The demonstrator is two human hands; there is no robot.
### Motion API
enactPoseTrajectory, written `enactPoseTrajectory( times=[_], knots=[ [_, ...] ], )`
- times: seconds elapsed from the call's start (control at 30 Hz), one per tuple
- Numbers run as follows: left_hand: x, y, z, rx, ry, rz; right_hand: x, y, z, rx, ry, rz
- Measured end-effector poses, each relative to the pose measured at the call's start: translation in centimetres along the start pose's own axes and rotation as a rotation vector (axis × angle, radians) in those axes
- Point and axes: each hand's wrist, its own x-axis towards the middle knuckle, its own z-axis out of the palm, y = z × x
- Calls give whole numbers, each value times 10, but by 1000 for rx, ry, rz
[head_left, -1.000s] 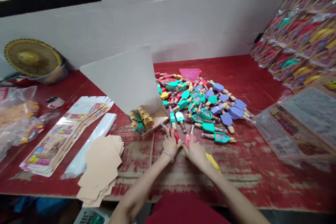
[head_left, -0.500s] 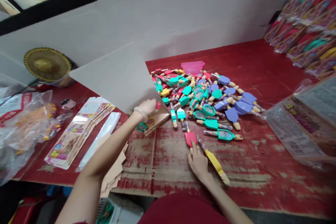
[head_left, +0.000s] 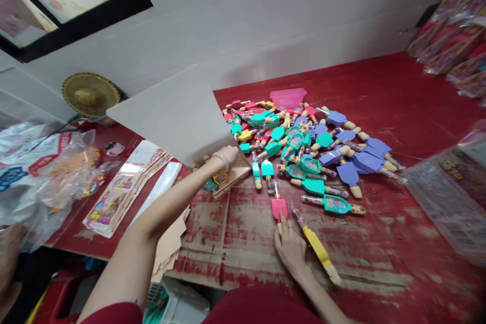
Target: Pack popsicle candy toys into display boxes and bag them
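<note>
My left hand is closed like a fist inside an open cardboard box, beside its right wall. What the fingers hold, if anything, is hidden. A yellow toy and a green toy lie in that box, whose white lid stands raised. On the table, my right hand has its fingers around the tan handle of a red toy scoop, index finger on the red part. To its right lies a yellow toy brush. Beyond spreads a pile of green, purple, red and yellow toys with clear tubes.
Printed cards, clear sleeves and cardboard inserts lie left. Further left are plastic bags and another person's hand. A pink tray sits behind the pile. A clear printed package and stacked packs stand right.
My left hand has moved lower and right into the box; the red item seen at its fingers no longer shows. My right hand stays at the red toy scoop. The view has shifted slightly left.
</note>
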Motion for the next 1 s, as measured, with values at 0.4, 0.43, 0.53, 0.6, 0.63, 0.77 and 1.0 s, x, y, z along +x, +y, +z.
enactPoseTrajectory(
  times=[0.4,0.43,0.53,0.6,0.63,0.77,1.0],
  knots=[
    [-25,-33,2,-40,206,-61,19,15,-38,522,109,79],
    [-33,-35,5,-44,291,-66,30,16,-48,585,118,49],
    [-49,-45,16,-80,455,-59,79,4,-75,670,33,-112],
    [-51,-51,21,-122,495,-29,122,-16,-85,587,-88,-230],
    [-52,-54,23,-146,514,-12,145,-28,-87,495,-154,-296],
    [-67,-58,34,-260,671,22,215,-72,-83,172,-418,-518],
    [-86,-73,92,-823,1180,-535,260,-110,-85,84,-575,-678]
  ],
)
